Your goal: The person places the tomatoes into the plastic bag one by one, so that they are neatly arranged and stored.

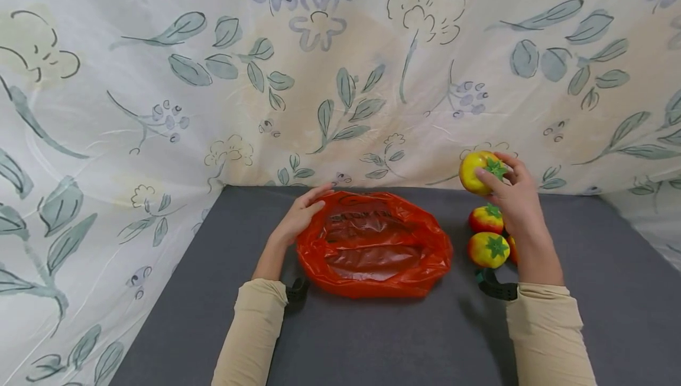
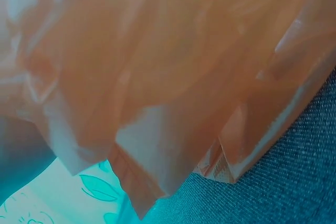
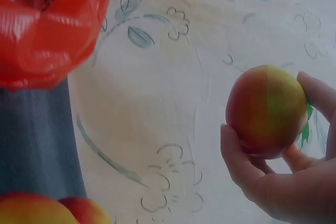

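Observation:
In the head view, a red plastic bag (image 1: 372, 285) lies on the dark table with its mouth spread wide. My left hand (image 1: 295, 217) holds the bag's left rim, with the thumb at its edge and the fingers along the outside. Crinkled bag plastic (image 2: 157, 77) fills most of the left wrist view and hides nearly all of that hand. Raised at the right, my right hand (image 1: 516, 197) grips a yellow-red tomato (image 1: 473, 172) with a green star-shaped top. The right wrist view shows fingertips around this tomato (image 3: 265, 111), its redder side facing the camera.
Several more tomatoes (image 1: 486, 250) sit close together on the table, right of the bag and below my right hand; my forearm partly covers one. Floral cloth (image 1: 346, 108) hangs behind the dark tabletop (image 1: 372, 339) and along its left side.

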Motion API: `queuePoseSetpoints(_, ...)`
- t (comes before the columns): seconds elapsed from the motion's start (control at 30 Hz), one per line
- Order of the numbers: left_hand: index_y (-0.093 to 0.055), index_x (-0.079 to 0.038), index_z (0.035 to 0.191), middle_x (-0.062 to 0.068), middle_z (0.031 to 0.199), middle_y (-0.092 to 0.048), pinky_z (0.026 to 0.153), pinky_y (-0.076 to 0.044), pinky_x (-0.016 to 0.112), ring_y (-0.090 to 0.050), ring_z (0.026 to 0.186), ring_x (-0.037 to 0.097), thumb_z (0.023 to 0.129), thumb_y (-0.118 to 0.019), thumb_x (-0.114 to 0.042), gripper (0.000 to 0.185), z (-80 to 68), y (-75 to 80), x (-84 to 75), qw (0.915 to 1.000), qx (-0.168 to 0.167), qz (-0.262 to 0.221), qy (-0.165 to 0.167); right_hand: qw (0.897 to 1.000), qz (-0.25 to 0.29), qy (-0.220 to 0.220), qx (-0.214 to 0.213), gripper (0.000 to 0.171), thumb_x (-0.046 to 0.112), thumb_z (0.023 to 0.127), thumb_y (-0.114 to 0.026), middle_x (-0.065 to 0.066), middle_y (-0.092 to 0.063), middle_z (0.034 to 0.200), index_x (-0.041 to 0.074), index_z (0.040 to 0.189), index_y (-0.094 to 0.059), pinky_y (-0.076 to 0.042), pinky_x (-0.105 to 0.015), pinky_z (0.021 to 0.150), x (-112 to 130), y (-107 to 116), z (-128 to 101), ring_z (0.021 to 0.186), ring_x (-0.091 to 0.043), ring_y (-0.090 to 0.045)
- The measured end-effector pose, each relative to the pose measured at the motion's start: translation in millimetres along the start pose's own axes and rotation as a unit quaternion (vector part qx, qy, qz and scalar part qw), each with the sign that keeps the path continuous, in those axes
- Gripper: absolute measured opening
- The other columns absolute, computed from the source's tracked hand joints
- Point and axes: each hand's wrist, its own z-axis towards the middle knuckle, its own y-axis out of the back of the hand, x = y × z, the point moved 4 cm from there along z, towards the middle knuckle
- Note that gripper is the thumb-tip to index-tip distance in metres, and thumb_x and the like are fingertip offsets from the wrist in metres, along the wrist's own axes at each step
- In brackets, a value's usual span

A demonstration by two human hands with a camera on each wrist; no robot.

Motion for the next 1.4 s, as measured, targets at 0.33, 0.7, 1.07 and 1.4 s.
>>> queuePoseSetpoints(0.33,-0.039,-0.01,0.146,0.014,0.145,-0.04,0.104,-0.035,0.044,-0.039,0.131,0.029,0.101,-0.038,-0.002,0.046,-1.5,-0.3,0.5,1.0,-0.005,-0.006,0.001,0.997,-0.067,-0.005,0.049,0.075,0.04,0.087,-0.066,-0.015,-0.028,0.142,0.018,0.149,-0.03,-0.047,-0.013,0.073,4.0,-27.2,-7.2,0.108,-0.019,-0.04)
queuePoseSetpoints(0.7,-0.042,-0.013,0.145,0.01,0.145,-0.042,0.106,-0.033,0.043,-0.038,0.132,0.025,0.102,-0.038,-0.004,0.044,-0.3,0.4,6.2,0.9999,-0.008,0.008,0.002,0.989,-0.116,0.003,0.09,0.077,0.043,0.089,-0.064,-0.017,-0.032,0.14,0.013,0.15,-0.028,-0.046,-0.021,0.074,0.8,-52.3,-8.7,0.104,-0.021,-0.042)
queuePoseSetpoints(1.07,-0.042,-0.014,0.144,0.009,0.144,-0.042,0.106,-0.032,0.043,-0.038,0.131,0.025,0.102,-0.039,-0.005,0.044,0.2,0.3,3.6,0.9997,-0.008,0.022,-0.002,0.983,-0.119,0.017,0.14,0.072,0.032,0.092,-0.063,-0.02,-0.036,0.139,0.011,0.15,-0.027,-0.049,-0.019,0.072,-2.1,-78.2,-9.8,0.098,-0.019,-0.046)
queuePoseSetpoints(1.4,-0.041,-0.012,0.145,0.009,0.144,-0.042,0.105,-0.035,0.042,-0.041,0.13,0.025,0.102,-0.039,-0.004,0.044,1.3,1.0,4.5,0.9997,-0.008,0.022,0.0,0.974,-0.136,0.019,0.179,0.071,0.031,0.091,-0.066,-0.019,-0.03,0.146,0.01,0.149,-0.029,-0.05,-0.025,0.079,-9.2,-107.4,-16.3,0.111,-0.03,-0.048)
